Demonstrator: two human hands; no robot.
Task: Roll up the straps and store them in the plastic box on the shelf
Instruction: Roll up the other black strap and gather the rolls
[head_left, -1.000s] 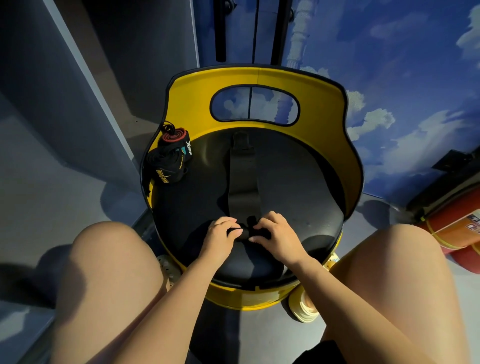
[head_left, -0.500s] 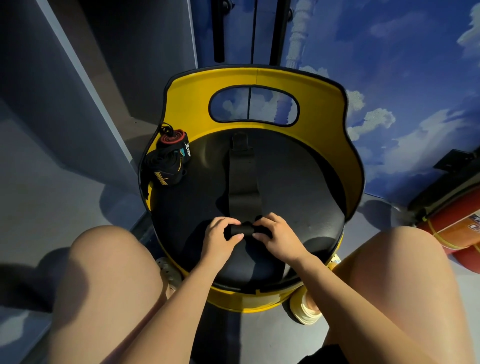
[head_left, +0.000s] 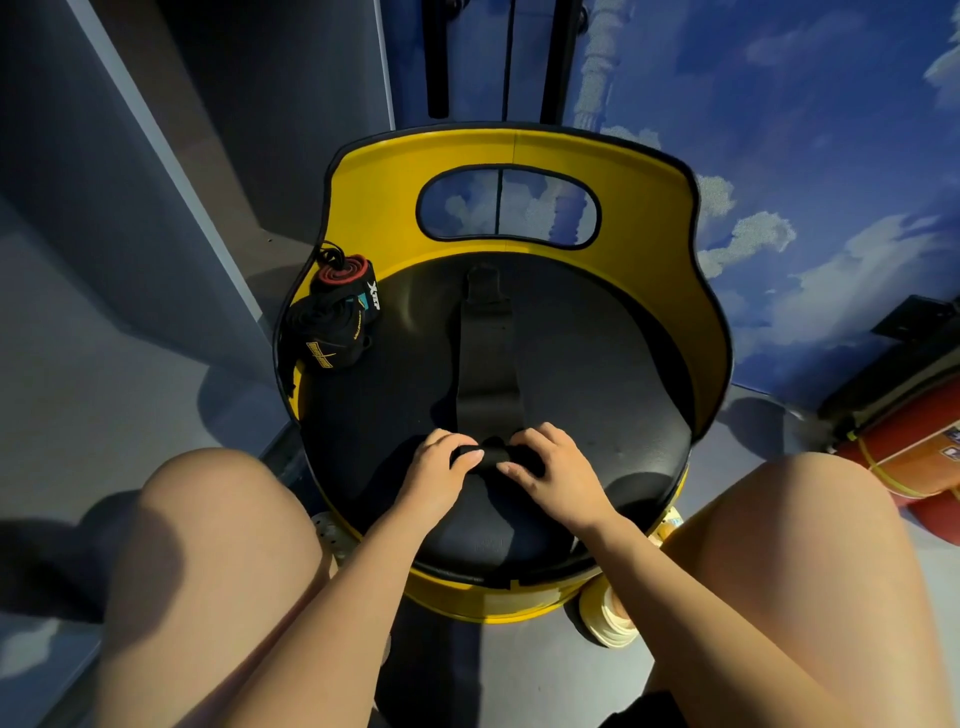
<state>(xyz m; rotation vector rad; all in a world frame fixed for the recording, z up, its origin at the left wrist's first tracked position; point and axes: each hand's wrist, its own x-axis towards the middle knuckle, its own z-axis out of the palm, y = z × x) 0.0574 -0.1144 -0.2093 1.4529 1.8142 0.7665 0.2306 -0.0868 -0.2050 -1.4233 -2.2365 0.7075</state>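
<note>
Head view, looking down between two bare knees at a round black seat cushion (head_left: 597, 374) with a yellow backrest (head_left: 649, 218) curving round its far side; an oval cut-out sits in the backrest.

A black strap (head_left: 485, 364) lies flat on the cushion, running from the far middle toward the near edge. Its near end is wound into a small tight roll (head_left: 493, 457), lying crosswise on the cushion.

Left hand (head_left: 434, 473) grips the left end of the roll, fingers curled over the top, thumb tucked at the near side. Right hand (head_left: 553, 470) grips the right end the same way, fingers curled over it. Both hands rest on the cushion, close together, with the roll between them.

At the far left of the cushion, against the backrest, two finished rolled straps (head_left: 337, 317) sit touching each other: one black with red edging and white lettering, one black with yellow markings.

Right edge: a red cylinder (head_left: 914, 457) lies on the floor. A pale shoe (head_left: 608, 613) shows below the seat. The wall (head_left: 805, 156) behind is painted as blue sky with clouds. The plastic box is not in view.
</note>
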